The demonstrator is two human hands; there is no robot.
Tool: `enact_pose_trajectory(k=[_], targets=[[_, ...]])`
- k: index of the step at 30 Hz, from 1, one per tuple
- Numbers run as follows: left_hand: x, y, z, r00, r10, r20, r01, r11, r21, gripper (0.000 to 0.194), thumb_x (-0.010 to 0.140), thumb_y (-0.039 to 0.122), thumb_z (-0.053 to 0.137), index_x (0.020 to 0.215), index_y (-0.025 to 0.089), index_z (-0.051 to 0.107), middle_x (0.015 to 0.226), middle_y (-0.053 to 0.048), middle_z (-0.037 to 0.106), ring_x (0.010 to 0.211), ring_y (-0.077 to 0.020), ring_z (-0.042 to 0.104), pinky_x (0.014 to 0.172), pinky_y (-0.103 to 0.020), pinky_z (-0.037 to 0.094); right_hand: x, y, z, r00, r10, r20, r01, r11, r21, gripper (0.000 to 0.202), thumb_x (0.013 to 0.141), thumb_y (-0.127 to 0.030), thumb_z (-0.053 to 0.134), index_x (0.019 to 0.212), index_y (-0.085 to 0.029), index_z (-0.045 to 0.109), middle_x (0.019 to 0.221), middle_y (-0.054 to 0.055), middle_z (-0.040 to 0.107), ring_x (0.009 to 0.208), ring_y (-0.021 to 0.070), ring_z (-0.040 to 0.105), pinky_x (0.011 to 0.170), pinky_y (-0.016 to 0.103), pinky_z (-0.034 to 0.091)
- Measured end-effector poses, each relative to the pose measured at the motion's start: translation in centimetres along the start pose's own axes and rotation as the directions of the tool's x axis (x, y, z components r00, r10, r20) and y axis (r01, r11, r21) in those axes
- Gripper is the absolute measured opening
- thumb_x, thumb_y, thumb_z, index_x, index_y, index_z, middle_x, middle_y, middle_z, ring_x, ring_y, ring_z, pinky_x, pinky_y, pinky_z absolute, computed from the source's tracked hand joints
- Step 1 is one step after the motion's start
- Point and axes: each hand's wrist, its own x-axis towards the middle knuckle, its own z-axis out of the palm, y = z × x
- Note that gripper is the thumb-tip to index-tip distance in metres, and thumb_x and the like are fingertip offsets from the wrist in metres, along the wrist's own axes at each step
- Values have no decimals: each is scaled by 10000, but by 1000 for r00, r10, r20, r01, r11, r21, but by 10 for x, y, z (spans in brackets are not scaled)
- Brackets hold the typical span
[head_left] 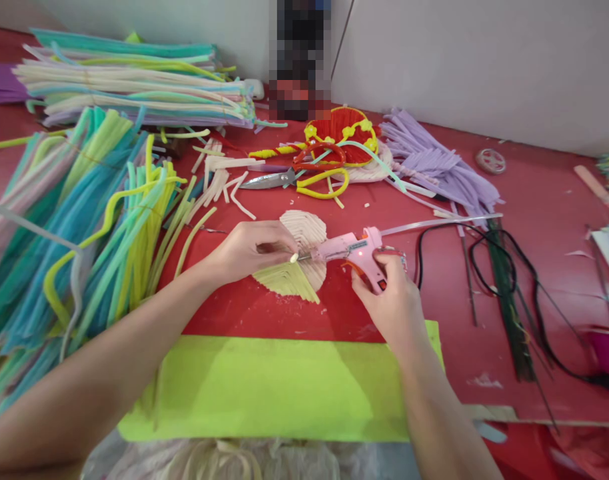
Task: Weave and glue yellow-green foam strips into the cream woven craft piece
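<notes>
My right hand (392, 293) is wrapped round the handle of a pink glue gun (352, 248), with a clear glue stick (434, 221) jutting from its rear. The metal nozzle points left. At the nozzle's tip, my left hand (257, 250) pinches a small pale piece (294, 258). Beneath lie flat shapes made of pipe cleaner strips: a cream one (304, 227) behind the nozzle and a pale green one (287, 281) in front, side by side on the red table (224, 307).
Pipe cleaner bundles (84, 200) fill the left side. Scissors (284, 179) with red and yellow handles and a red and yellow piece (339, 133) lie behind. Lilac bundles (434, 160), a black cable (534, 300) and green stems (507, 300) are right; a lime sheet (284, 387) is nearest.
</notes>
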Motion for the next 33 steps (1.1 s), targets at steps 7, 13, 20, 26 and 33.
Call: enact_pose_trajectory(k=[7, 13, 20, 26, 33], targets=[[0, -1, 0, 1000, 4, 11, -4, 1000, 15, 130, 874, 281, 628, 889, 185, 714, 885, -63, 705, 797, -136, 663, 706, -220, 522, 0, -1, -2, 1000, 11, 10, -11, 1000, -7, 310, 785, -404, 622, 1019, -219, 534, 818, 60, 669, 688, 219, 641, 597, 315, 487], [-1, -1, 0, 1000, -11, 14, 11, 1000, 4, 141, 876, 292, 625, 888, 184, 715, 890, -67, 704, 797, -136, 662, 701, -218, 524, -1, 0, -1, 1000, -1, -5, 1, 1000, 12, 324, 812, -428, 605, 1046, -220, 525, 872, 72, 680, 713, 221, 652, 627, 328, 505], [0, 0, 0, 1000, -5, 13, 5, 1000, 12, 129, 878, 280, 624, 874, 183, 709, 882, -66, 699, 798, -135, 658, 709, -220, 524, -1, -1, 3, 999, -27, -23, 28, 999, 43, 329, 822, -426, 601, 1057, -211, 518, 987, 102, 689, 737, 221, 660, 639, 334, 510], [1, 1, 0, 1000, 8, 12, -8, 1000, 19, 129, 879, 272, 620, 868, 183, 711, 879, -65, 701, 791, -133, 656, 707, -215, 518, -1, -1, 1, 999, -28, -20, 29, 999, 35, 317, 822, -413, 606, 1052, -213, 518, 955, 93, 694, 753, 226, 671, 651, 332, 512], [1, 0, 0, 1000, 4, 8, -4, 1000, 23, 161, 883, 305, 612, 862, 184, 715, 876, -71, 706, 801, -144, 662, 705, -222, 524, -1, -1, 1, 999, -29, -22, 30, 999, 38, 328, 828, -435, 589, 1061, -216, 517, 962, 100, 695, 754, 237, 675, 653, 348, 521]])
